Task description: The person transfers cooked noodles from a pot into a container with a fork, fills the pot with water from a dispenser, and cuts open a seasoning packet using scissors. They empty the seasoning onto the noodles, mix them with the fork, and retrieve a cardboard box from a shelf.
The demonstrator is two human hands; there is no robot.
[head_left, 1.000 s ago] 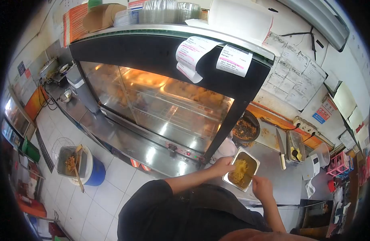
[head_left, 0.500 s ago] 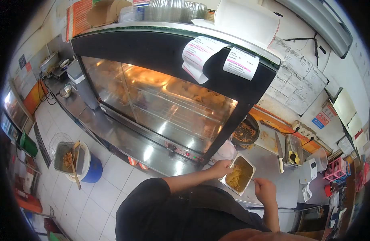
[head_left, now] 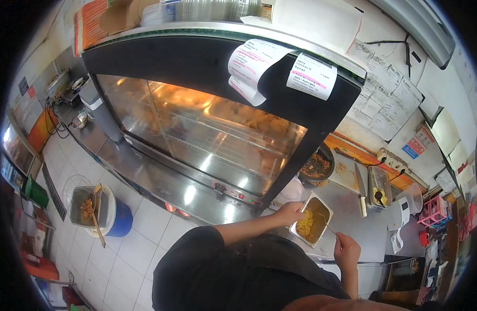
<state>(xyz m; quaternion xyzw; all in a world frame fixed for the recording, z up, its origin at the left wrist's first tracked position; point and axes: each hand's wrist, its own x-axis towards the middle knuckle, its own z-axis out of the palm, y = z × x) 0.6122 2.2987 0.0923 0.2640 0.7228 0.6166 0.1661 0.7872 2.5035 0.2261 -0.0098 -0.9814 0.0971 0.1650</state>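
Observation:
My left hand (head_left: 290,214) grips the left rim of a rectangular metal food pan (head_left: 326,201), which is tilted over the counter edge close to my body. Inside the pan lies a moist yellow food (head_left: 306,224), heaped toward the near left side. My right hand (head_left: 347,251) is closed around the thin handle of a metal spoon (head_left: 331,228) that reaches over the pan's right rim. How much of the spoon's far end touches the food is hard to make out.
A lit glass food warmer (head_left: 212,124) stands ahead on the left. Behind the pan is a dark frying pan (head_left: 318,167) with brown crumbs. To the right lie a knife (head_left: 361,197), a container with a ladle (head_left: 378,189) and a white scale (head_left: 398,217). A blue bucket (head_left: 120,217) stands on the floor.
The food pan and my left hand have shifted slightly up and right in view. My right hand has moved a little right and down, with the spoon still in it.

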